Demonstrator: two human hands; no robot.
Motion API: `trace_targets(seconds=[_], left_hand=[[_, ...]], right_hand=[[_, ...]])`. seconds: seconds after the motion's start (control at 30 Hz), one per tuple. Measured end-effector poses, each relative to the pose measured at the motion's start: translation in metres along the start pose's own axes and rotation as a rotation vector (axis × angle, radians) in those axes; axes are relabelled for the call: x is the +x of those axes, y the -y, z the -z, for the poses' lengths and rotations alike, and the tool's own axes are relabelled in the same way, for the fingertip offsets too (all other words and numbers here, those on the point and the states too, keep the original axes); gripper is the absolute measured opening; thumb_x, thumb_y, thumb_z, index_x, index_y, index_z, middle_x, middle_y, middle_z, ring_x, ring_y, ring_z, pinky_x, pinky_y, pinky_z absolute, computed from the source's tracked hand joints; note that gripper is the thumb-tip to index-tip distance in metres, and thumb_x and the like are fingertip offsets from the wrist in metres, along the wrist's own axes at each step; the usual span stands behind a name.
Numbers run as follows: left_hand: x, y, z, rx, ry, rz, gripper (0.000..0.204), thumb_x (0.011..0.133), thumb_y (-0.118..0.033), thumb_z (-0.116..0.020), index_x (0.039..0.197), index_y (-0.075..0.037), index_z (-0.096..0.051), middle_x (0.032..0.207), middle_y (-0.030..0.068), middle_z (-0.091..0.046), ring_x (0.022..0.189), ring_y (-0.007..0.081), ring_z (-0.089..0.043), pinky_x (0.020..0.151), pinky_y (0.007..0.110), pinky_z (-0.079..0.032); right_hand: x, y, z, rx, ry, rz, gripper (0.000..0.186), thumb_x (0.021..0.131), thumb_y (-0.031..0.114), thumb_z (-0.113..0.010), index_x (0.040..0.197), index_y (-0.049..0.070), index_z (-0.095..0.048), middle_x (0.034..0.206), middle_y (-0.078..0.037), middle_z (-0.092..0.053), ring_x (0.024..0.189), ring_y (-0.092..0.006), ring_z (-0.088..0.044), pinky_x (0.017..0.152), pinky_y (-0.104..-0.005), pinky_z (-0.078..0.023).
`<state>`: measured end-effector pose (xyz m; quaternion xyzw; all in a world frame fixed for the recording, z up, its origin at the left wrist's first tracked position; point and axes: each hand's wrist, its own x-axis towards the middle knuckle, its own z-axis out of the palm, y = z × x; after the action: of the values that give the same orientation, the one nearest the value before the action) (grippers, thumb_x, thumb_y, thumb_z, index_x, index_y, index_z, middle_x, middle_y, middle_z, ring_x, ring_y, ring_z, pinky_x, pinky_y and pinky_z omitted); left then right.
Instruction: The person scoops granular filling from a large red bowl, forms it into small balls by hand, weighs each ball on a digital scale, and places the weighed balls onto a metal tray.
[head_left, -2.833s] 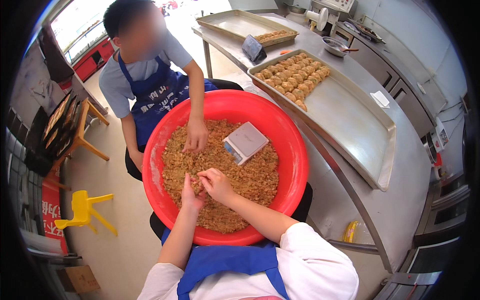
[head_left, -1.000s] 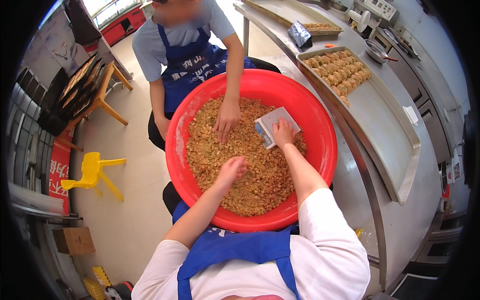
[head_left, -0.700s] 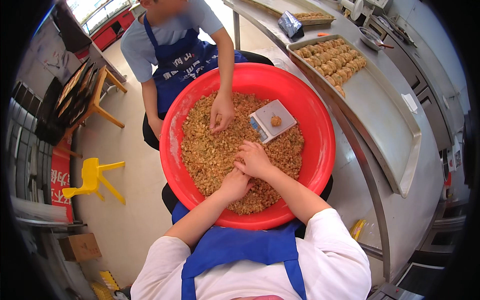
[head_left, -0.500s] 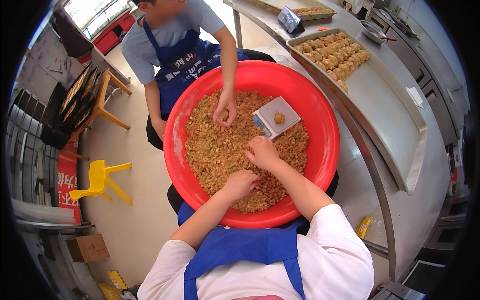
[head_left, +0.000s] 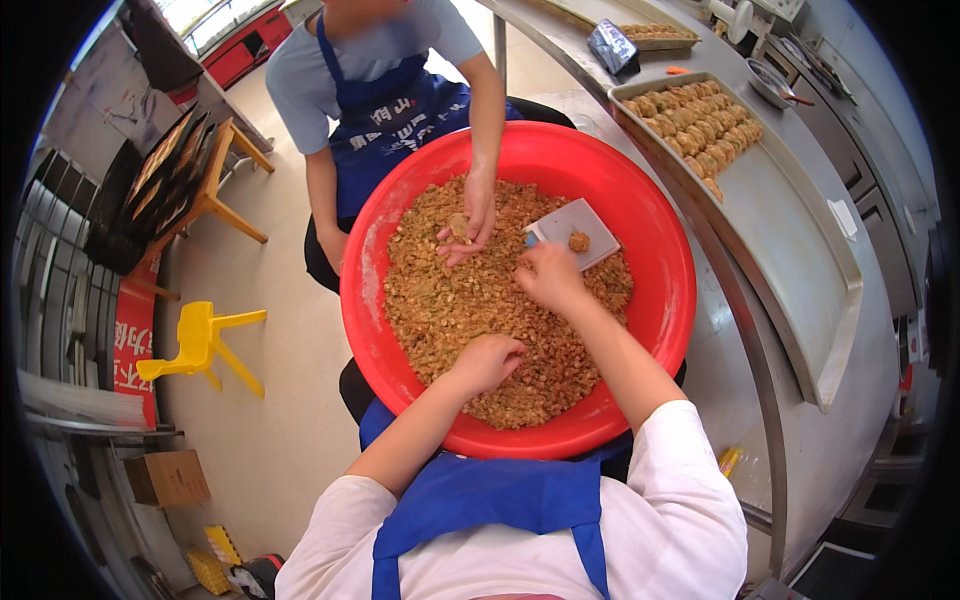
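A wide red basin (head_left: 655,320) holds a mound of crumbly brown filling (head_left: 440,310) with pale nut-like bits. My left hand (head_left: 487,362) hovers over the near part of the filling, its fingers curled in. Whatever they enclose is hidden. Farther off, beside the scale, my right hand (head_left: 552,276) is bent downward with its fingers drawn together. I cannot make out what is in them. The white scale (head_left: 592,218) rests on the filling and carries one brown ball (head_left: 579,241). A co-worker's hand (head_left: 472,225) is held over the filling, palm partly up, with a lump of filling in it.
On the metal table at right, a large tray (head_left: 790,250) carries rows of filling balls (head_left: 695,125) at its far end. A phone-like device (head_left: 613,48) and a bowl (head_left: 770,82) stand beyond. A yellow chair (head_left: 195,340) is on the floor at left.
The whole view has shifted a little. My right hand has come closer to the scale and covers part of it. The co-worker's hand has turned and opened, showing the lump.
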<state>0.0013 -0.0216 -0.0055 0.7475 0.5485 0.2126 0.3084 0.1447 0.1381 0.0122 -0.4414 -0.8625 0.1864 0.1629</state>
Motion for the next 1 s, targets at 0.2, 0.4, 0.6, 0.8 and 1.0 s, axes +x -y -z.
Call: trace_targets(seconds=[0.2, 0.4, 0.6, 0.8, 1.0], left_hand=[[-0.010, -0.034, 0.006, 0.307, 0.338, -0.077, 0.031, 0.076, -0.020, -0.072, 0.105, -0.011, -0.071, 0.089, 0.0143, -0.069, 0.084, 0.0330, -0.067, 0.076, 0.042, -0.053], [-0.004, -0.019, 0.009, -0.046, 0.187, 0.117, 0.024, 0.084, -0.023, -0.068, 0.105, -0.011, -0.070, 0.085, 0.0094, -0.070, 0.077, 0.0222, -0.067, 0.069, 0.037, -0.053], [0.018, 0.012, 0.017, -1.766, -0.186, 0.616, 0.026, 0.101, -0.030, -0.047, 0.116, -0.011, -0.059, 0.073, -0.0004, -0.053, 0.055, 0.0088, -0.046, 0.053, 0.023, -0.042], [-0.002, 0.079, -0.005, -2.188, -0.102, 0.399, 0.034, 0.104, -0.037, -0.038, 0.108, -0.008, -0.056, 0.077, 0.0001, -0.050, 0.063, 0.0105, -0.047, 0.055, 0.024, -0.045], [0.015, 0.018, 0.025, -2.100, -0.329, 0.633, 0.062, 0.099, -0.056, -0.030, 0.133, -0.006, -0.044, 0.137, 0.0160, -0.048, 0.127, 0.0305, -0.046, 0.110, 0.046, -0.034]], right_hand=[[0.009, -0.095, -0.024, -0.135, -0.064, -0.242, 0.033, 0.089, 0.021, -0.061, 0.121, 0.010, -0.060, 0.129, -0.017, -0.051, 0.115, -0.0362, -0.051, 0.096, -0.0433, -0.044], [-0.003, -0.051, -0.014, 0.257, -0.096, -0.340, 0.033, 0.089, 0.015, -0.061, 0.120, 0.005, -0.058, 0.118, -0.019, -0.057, 0.110, -0.0353, -0.055, 0.091, -0.0427, -0.046], [-0.025, 0.030, -0.004, 0.877, -0.121, -0.333, 0.034, 0.092, 0.018, -0.054, 0.120, -0.001, -0.053, 0.103, -0.017, -0.060, 0.093, -0.0250, -0.059, 0.081, -0.0363, -0.048], [-0.057, 0.090, -0.014, 0.741, -0.244, -0.053, 0.034, 0.092, 0.015, -0.051, 0.123, 0.001, -0.050, 0.115, -0.019, -0.059, 0.103, -0.0307, -0.060, 0.089, -0.0376, -0.048], [-0.053, 0.075, -0.039, 0.274, -0.196, 0.342, 0.039, 0.084, 0.018, -0.058, 0.120, 0.003, -0.056, 0.124, -0.020, -0.056, 0.119, -0.0365, -0.052, 0.105, -0.0460, -0.038]])
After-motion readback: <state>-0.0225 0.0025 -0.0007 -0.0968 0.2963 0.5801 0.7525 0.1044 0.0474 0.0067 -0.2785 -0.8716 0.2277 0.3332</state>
